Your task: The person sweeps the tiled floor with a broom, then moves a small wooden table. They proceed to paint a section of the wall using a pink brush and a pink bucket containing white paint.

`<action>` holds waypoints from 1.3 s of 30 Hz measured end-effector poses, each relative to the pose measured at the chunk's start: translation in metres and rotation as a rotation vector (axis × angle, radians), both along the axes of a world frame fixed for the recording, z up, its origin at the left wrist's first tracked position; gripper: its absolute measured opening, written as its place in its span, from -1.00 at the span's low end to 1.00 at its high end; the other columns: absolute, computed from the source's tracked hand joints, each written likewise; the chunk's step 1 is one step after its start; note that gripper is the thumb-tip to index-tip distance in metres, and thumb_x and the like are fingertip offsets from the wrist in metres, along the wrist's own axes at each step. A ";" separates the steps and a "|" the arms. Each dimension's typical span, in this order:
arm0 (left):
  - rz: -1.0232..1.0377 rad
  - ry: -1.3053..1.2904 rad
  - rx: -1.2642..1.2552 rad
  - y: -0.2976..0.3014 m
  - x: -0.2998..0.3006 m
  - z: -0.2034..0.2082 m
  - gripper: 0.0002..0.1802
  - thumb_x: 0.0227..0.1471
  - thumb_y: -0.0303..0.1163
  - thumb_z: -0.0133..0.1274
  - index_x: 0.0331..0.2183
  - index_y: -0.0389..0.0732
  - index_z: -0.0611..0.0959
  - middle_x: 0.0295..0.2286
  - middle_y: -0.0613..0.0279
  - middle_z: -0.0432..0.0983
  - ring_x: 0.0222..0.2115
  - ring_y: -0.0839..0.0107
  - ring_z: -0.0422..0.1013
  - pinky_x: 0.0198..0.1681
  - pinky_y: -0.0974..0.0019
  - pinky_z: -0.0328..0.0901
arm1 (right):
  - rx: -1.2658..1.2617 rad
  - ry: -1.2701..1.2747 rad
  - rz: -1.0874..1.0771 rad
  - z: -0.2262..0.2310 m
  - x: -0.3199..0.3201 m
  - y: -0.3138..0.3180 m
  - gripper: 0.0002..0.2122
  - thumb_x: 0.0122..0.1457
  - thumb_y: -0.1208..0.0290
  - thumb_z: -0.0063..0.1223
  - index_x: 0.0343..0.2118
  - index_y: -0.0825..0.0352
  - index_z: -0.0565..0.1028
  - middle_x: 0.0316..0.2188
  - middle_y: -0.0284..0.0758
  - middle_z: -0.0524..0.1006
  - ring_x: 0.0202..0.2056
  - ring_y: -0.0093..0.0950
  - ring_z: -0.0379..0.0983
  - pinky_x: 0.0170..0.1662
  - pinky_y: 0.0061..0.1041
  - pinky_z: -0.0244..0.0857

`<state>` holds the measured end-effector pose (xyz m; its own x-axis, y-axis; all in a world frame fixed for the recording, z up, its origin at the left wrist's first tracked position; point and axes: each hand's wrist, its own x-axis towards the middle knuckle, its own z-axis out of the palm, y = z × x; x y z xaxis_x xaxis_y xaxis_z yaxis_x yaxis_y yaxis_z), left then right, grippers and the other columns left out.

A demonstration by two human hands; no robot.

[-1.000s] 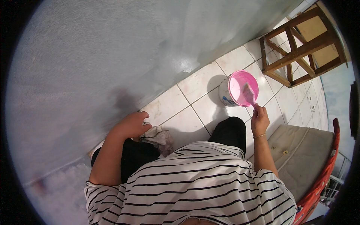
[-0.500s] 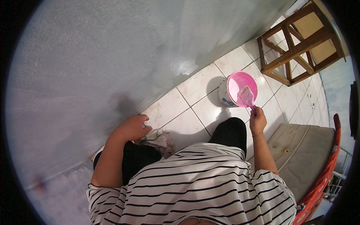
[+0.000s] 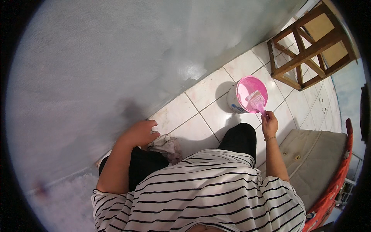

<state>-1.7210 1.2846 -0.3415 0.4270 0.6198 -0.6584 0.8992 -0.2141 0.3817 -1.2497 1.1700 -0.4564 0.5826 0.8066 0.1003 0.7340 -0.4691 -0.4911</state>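
My right hand [image 3: 270,124] grips the pink handle of a wide paintbrush [image 3: 256,101]. The brush's bristles, coated with pale paint, are over the mouth of a paint bucket [image 3: 233,101], white outside and pink inside, which stands on the tiles. Nothing shows in my left hand [image 3: 142,133]; its thumb and fingers are apart, above my bent left knee. Just beside that hand a crumpled, stained rag [image 3: 167,146] lies by my leg, partly hidden by my hand and knee.
A grey-white wall [image 3: 96,69] with wet-looking patches rises along the left. White tiles [image 3: 176,115] cover the floor. A wooden frame [image 3: 309,52] stands at the far right. Near my right arm lies a grey mattress [image 3: 309,154] with red fabric [image 3: 335,189] along its edge.
The brush in my right hand has tilted and shifted slightly within the bucket's mouth. The whole view has slid a little; my left hand keeps nearly the same pose.
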 end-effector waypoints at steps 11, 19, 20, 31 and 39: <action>0.032 0.057 -0.048 0.000 0.007 0.006 -0.53 -0.09 -0.18 0.01 -0.16 -0.27 0.42 -0.26 -0.06 0.40 -0.23 0.10 0.34 -0.17 0.17 0.23 | -0.180 1.195 -0.216 0.023 -0.003 -0.004 -0.75 0.09 0.13 -0.12 -0.54 0.21 0.33 -0.81 -0.54 0.14 -0.82 -0.72 -0.05 -0.79 -0.72 -0.25; 0.036 0.032 -0.035 -0.002 0.009 0.013 -0.54 -0.09 -0.19 0.01 -0.16 -0.27 0.43 -0.26 -0.07 0.40 -0.25 0.07 0.35 -0.17 0.18 0.23 | -0.170 1.462 -0.214 0.015 0.004 -0.005 -0.67 0.12 0.05 -0.17 -0.52 0.25 0.36 -0.83 -0.57 0.10 -0.85 -0.71 -0.06 -0.79 -0.70 -0.26; 0.056 0.041 -0.059 0.000 0.012 0.017 -0.54 -0.08 -0.19 0.01 -0.16 -0.27 0.43 -0.26 -0.06 0.41 -0.25 0.08 0.35 -0.18 0.18 0.24 | -0.185 1.462 -0.233 0.010 0.008 -0.005 -0.67 0.12 0.05 -0.17 -0.52 0.25 0.36 -0.83 -0.57 0.10 -0.84 -0.71 -0.06 -0.79 -0.70 -0.26; 0.054 0.039 -0.029 -0.002 0.011 0.013 -0.55 -0.09 -0.23 0.02 -0.17 -0.29 0.44 -0.25 -0.05 0.42 -0.23 0.11 0.37 -0.17 0.20 0.24 | 0.097 0.885 -0.070 -0.014 -0.004 -0.003 -0.81 0.06 0.28 0.02 -0.54 0.28 0.40 -0.79 -0.58 0.20 -0.79 -0.77 0.01 -0.75 -0.71 -0.14; 0.017 0.010 -0.012 -0.009 0.005 0.008 -0.51 -0.11 -0.18 -0.01 -0.17 -0.33 0.43 -0.31 -0.11 0.42 -0.25 0.04 0.35 -0.19 0.17 0.24 | -0.043 0.664 0.314 -0.039 -0.110 0.076 -0.85 0.02 0.41 0.00 -0.46 0.41 0.42 -0.70 -0.40 0.35 -0.70 -0.64 0.23 -0.64 -0.61 0.11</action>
